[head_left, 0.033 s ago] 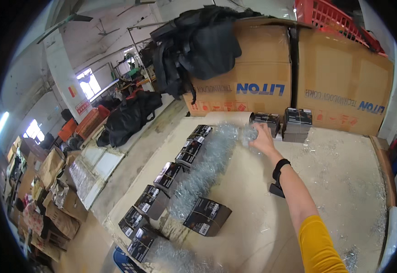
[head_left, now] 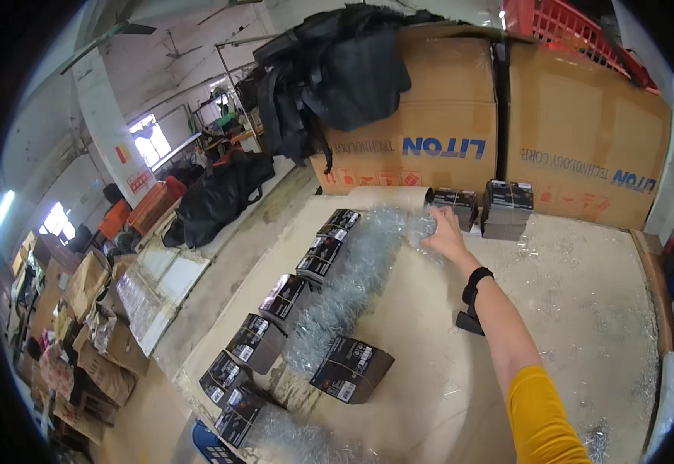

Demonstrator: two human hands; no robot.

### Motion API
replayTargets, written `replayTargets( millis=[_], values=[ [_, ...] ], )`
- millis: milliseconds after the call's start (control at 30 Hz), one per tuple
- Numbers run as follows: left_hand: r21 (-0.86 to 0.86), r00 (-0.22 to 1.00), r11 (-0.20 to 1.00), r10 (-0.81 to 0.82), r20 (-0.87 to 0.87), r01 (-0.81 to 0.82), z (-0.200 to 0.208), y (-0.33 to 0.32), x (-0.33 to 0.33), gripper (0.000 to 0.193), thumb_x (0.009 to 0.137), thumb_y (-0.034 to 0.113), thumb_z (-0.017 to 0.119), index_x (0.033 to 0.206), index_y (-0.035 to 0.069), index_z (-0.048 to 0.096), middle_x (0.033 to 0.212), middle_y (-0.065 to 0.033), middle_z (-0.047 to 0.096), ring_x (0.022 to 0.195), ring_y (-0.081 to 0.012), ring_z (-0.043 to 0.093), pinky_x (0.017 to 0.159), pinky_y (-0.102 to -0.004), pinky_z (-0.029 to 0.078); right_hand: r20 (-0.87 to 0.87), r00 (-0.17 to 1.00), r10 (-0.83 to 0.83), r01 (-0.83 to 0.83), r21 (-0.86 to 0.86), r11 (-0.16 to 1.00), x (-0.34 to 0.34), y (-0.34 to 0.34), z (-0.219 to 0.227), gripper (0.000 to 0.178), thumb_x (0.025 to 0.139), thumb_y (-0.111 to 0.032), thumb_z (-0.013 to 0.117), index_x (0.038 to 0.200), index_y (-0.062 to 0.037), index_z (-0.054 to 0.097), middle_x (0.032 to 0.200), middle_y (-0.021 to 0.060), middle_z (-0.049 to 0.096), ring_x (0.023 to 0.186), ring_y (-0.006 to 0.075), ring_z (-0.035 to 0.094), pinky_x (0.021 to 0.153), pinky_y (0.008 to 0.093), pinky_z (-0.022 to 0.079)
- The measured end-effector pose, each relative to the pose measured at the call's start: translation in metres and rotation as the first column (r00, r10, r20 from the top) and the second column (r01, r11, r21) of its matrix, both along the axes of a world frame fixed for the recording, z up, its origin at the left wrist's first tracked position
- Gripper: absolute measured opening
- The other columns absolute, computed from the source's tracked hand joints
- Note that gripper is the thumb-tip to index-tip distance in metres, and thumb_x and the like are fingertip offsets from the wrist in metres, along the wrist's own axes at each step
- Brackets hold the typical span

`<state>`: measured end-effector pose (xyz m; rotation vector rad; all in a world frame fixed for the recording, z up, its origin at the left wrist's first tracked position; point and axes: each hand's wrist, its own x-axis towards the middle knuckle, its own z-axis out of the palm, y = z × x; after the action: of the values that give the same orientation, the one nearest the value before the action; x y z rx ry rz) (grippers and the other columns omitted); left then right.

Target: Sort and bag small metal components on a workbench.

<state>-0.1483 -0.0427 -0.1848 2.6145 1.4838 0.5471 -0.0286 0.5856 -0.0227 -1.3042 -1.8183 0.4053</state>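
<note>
My right hand (head_left: 449, 236), at the end of an arm in a yellow sleeve with a black wristband, reaches to the far end of a long pile of clear, thin plastic strands (head_left: 344, 305). Its fingers are closed round a small clump of these strands (head_left: 420, 226). Just behind the fingers stands a banded bundle of black printed cards (head_left: 457, 203), with a taller banded bundle (head_left: 508, 209) to its right. Another bundle (head_left: 351, 370) lies at the near side of the pile. My left hand is out of view.
Several more card bundles (head_left: 257, 342) line the table's (head_left: 422, 371) left edge. A dark object (head_left: 470, 323) sits partly behind my forearm. Large cardboard boxes (head_left: 584, 131) wall off the back, with black cloth (head_left: 337, 77) and a red basket (head_left: 576, 39) on top. Loose strands litter the right side.
</note>
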Motion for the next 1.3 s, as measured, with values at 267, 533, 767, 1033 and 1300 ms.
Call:
replayTargets(
  millis=[267, 533, 767, 1033, 1300],
  values=[
    [-0.029, 0.996, 0.999, 0.028, 0.081, -0.025, -0.007, -0.001, 0.0, 0.05, 0.087, 0.014, 0.061, 0.131, -0.003, 0.043, 0.138, -0.0245, 0.04, 0.121, -0.0396, 0.045, 0.095, -0.0482, 0.042, 0.434, 0.9, 0.043, -0.069, 0.044, 0.997, -0.014, 0.0, 0.015, 0.111, 0.046, -0.041, 0.086, 0.142, -0.0219, 0.033, 0.139, 0.0159, 0.036, 0.122, 0.0332, 0.038, 0.098, 0.0485, 0.029],
    [0.016, 0.984, 0.999, 0.031, 0.175, -0.035, -0.007, 0.0, 0.003, 0.049, 0.087, 0.014, 0.061, 0.13, -0.003, 0.043, 0.137, -0.0246, 0.041, 0.119, -0.0396, 0.046, 0.093, -0.0481, 0.043, 0.549, 0.826, -0.129, 0.169, -0.023, 0.985, -0.002, -0.044, 0.035, 0.13, 0.05, -0.054, 0.084, 0.149, -0.0217, 0.007, 0.142, 0.0205, 0.032, 0.121, 0.038, 0.041, 0.094, 0.0518, 0.033],
    [0.052, 0.97, 0.997, 0.041, 0.238, -0.055, -0.005, 0.003, 0.004, 0.048, 0.087, 0.013, 0.061, 0.129, -0.004, 0.044, 0.135, -0.0247, 0.042, 0.118, -0.0396, 0.047, 0.092, -0.0481, 0.043, 0.208, 0.978, 0.015, 0.033, -0.227, 0.973, 0.003, -0.028, -0.016, 0.112, 0.07, -0.039, 0.076, 0.147, -0.0038, 0.002, 0.11, 0.0266, 0.059, 0.099, 0.0394, 0.06, 0.08, 0.0439, 0.048],
    [0.071, 0.958, 0.994, 0.055, 0.283, -0.078, 0.006, 0.01, 0.0, 0.047, 0.087, 0.013, 0.061, 0.128, -0.004, 0.045, 0.134, -0.0248, 0.044, 0.117, -0.0396, 0.049, 0.091, -0.048, 0.044, 0.084, 0.996, 0.013, 0.006, -0.222, 0.975, -0.021, -0.038, -0.003, 0.114, 0.07, -0.039, 0.076, 0.145, 0.0027, 0.0, 0.108, 0.0301, 0.059, 0.093, 0.0402, 0.062, 0.081, 0.042, 0.049],
    [0.109, 0.933, 0.99, 0.049, 0.355, -0.094, 0.019, 0.019, 0.002, 0.046, 0.087, 0.012, 0.06, 0.127, -0.005, 0.046, 0.133, -0.0249, 0.045, 0.115, -0.0397, 0.05, 0.089, -0.0479, 0.045, 0.306, 0.95, -0.069, 0.132, -0.192, 0.972, -0.005, -0.038, -0.008, 0.126, 0.061, -0.046, 0.081, 0.146, -0.0002, 0.001, 0.134, 0.0266, 0.042, 0.126, 0.0374, 0.037, 0.099, 0.0506, 0.03]
  ],
)
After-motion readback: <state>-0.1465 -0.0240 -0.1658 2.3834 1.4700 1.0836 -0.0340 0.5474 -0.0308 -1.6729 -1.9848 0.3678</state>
